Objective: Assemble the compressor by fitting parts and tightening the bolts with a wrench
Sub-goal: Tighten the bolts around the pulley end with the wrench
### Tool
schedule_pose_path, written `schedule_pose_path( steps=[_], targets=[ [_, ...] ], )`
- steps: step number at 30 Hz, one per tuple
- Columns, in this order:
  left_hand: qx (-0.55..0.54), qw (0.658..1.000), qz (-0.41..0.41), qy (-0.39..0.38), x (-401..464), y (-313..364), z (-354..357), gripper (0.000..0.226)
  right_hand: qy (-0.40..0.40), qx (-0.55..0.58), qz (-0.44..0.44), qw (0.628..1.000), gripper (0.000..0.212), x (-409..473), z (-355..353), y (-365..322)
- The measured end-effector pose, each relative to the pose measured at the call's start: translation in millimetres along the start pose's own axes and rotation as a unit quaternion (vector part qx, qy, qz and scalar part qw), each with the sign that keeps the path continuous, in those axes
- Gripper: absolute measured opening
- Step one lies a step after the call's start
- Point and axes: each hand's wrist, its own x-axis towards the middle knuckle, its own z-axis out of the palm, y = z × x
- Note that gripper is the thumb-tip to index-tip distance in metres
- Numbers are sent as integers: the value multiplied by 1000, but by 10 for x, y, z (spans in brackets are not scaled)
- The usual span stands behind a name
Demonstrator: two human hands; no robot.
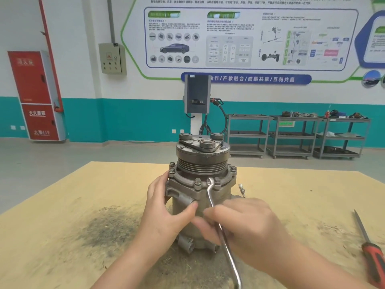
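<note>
- Far left against the wall stands a red fire cabinet (33, 94); its doors are shut, so what it holds cannot be seen.
- A grey electrical box (111, 58) hangs on the wall further along.
- On the tan surface (62, 195) a dark smear of grime (110, 228) lies just left of the work.
- The left hand (166, 211) wraps the side of the compressor's body, fingers (160, 182) curled round the far side and the thumb pressed on a port stub at the front.
- The compressor (201, 174) stands upright in the middle of the surface, pulley end up, with bolts (197, 181) ringed round its flange.
- A bent steel wrench (210, 192) sits with its ring end on a front flange bolt, its shaft running down toward the viewer.
- The right hand (245, 222) grips the wrench shaft, fingers closed round it, touching the left thumb.
- A small metal fitting (241, 189) lies just right of the compressor.
- A screwdriver with a red and black handle (368, 249) lies well apart at the right edge.
- Behind, three grey shelf carts (298, 136) carry heaps of cables and parts on their top shelves; the pieces are too small to name.
</note>
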Motion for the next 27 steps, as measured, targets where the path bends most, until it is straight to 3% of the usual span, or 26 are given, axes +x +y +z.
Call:
schedule_pose_path(
  steps=[3,5,8,10,13,15,18,21,23,25,27],
  targets=[
    [3,1000,9,1,7,-7,-3,69,36,40,44,998,40,33,-85,-15],
    [7,1000,7,-3,8,4,-6,67,85,149,183,968,54,138,-217,16],
    [14,1000,7,-4,9,18,-7,69,168,307,397,849,51,252,-344,173],
    [19,1000,6,6,15,35,-10,70,180,382,510,750,50,289,-360,313],
    [37,999,3,26,3,67,0,72,194,506,603,586,42,297,-302,436],
    [60,997,9,47,-38,87,46,78,183,540,625,533,36,267,-244,466],
    [99,992,11,75,-130,128,156,90,169,570,641,485,32,224,-212,512],
    [117,990,5,83,-187,157,213,92,155,580,639,482,32,209,-220,556],
    [121,989,0,84,-199,172,219,91,172,564,617,521,37,181,-196,535],
    [120,989,-3,83,-198,188,214,93,202,494,562,632,47,128,-166,461],
    [116,990,-6,77,-193,203,203,96,218,360,435,796,52,66,-170,350]
  ],
)
